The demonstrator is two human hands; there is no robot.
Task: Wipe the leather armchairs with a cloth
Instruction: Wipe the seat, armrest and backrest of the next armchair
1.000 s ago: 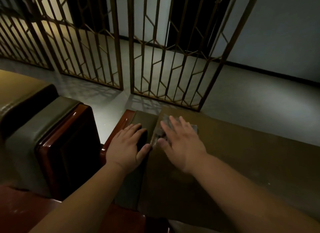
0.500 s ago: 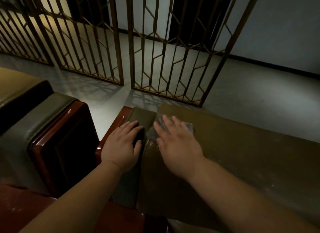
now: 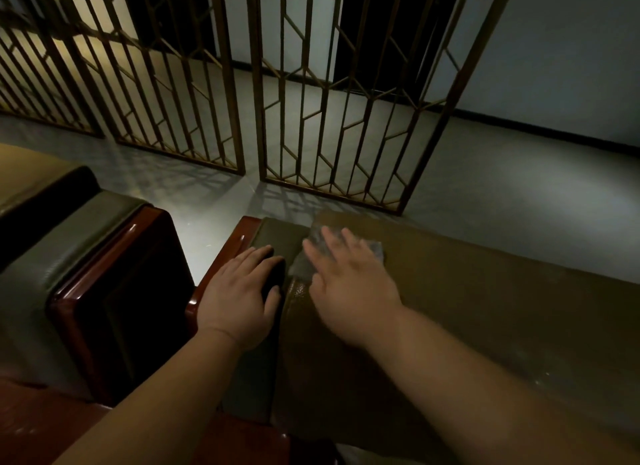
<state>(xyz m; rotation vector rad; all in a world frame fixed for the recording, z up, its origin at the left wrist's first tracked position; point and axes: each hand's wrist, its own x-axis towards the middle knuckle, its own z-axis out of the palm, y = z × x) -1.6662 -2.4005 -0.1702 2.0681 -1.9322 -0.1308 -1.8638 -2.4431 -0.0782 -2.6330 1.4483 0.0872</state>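
Head cam: right hand (image 3: pixel 349 284) flat, pressing cloth (image 3: pixel 375 250) on armchair (image 3: pixel 485 309) back's top near armrest (image 3: pixel 277 236), left hand (image 3: pixel 239 298) resting open beside; cloth could bunch w/ uneven pressure.

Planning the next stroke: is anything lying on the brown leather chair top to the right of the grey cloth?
Nothing visible does. The right hand presses the grey cloth flat, and the brown leather chair top lies bare rightward, except faint pale specks.
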